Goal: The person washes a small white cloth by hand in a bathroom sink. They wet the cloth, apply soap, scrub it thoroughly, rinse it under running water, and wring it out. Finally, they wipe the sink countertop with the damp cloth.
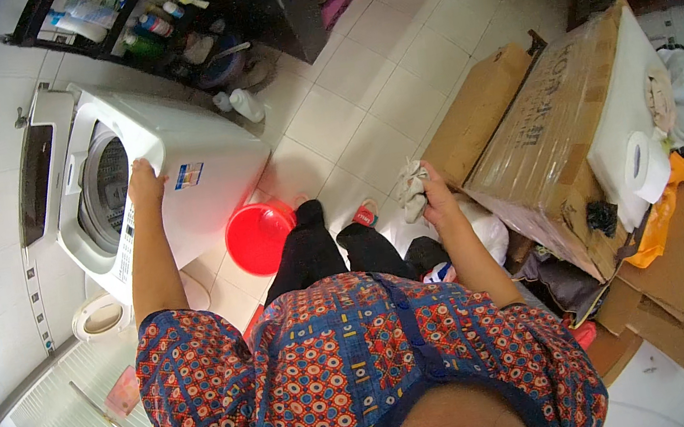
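At the left stands a white top-loading washing machine [212,144] with its lid [39,183] raised and its metal drum [106,191] exposed. My left hand [145,183] grips the machine's top edge beside the opening, fingers curled over the rim. Out to the right, my right hand [439,197] is closed around a crumpled whitish-grey cloth [412,188], held above the floor. A red plastic bucket [260,239] sits on the floor between the machine and my legs.
Large cardboard boxes [546,130] stand at the right, with a paper roll [644,164] and an orange bag [659,219] on or beside them. White bottles [246,104] stand behind the machine. A dark shelf [147,30] holds several bottles. Pale tiles [357,79] cover the floor.
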### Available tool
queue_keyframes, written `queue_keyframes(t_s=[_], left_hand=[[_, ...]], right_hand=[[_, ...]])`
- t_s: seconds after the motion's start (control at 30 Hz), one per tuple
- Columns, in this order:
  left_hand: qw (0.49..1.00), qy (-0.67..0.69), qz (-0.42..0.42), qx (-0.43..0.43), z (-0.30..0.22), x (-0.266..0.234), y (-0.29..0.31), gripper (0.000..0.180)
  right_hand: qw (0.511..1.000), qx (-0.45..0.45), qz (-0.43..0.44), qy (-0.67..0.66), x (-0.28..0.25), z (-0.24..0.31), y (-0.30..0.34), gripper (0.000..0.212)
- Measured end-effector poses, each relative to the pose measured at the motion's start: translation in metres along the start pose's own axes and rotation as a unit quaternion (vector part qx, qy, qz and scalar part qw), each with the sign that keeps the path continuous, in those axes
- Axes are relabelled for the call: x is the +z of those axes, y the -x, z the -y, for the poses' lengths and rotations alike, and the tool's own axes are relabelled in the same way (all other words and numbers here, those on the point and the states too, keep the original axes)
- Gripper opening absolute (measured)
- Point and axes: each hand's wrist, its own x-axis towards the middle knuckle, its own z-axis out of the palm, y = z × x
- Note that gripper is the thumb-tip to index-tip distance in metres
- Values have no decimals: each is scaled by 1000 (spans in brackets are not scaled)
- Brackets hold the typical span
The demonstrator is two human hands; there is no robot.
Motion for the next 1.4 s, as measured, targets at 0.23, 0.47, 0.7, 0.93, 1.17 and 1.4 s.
queue_keyframes(t_s=[0.23, 0.47, 0.7, 0.93, 1.17, 1.4], left_hand=[[990, 7, 130, -62, -18, -15, -9, 46], [989, 1, 133, -70, -15, -16, -7, 54], [990, 5, 128, -56, 1, 0, -8, 64], [986, 34, 154, -49, 7, 7, 10, 74], [971, -10, 194, -138, -33, -18, 0, 76], [871, -37, 487, -56, -122, -88, -142, 35]], right_hand=[[999, -41, 3, -22, -25, 42, 19, 38], [995, -95, -21, -38, -15, 76, 1, 38], [994, -28, 29, -106, 47, 124, -78, 32], [974, -55, 183, -124, 169, 255, -156, 44], [955, -21, 262, -135, 248, 356, -247, 46], [956, -28, 281, -84, 308, 445, -332, 46]])
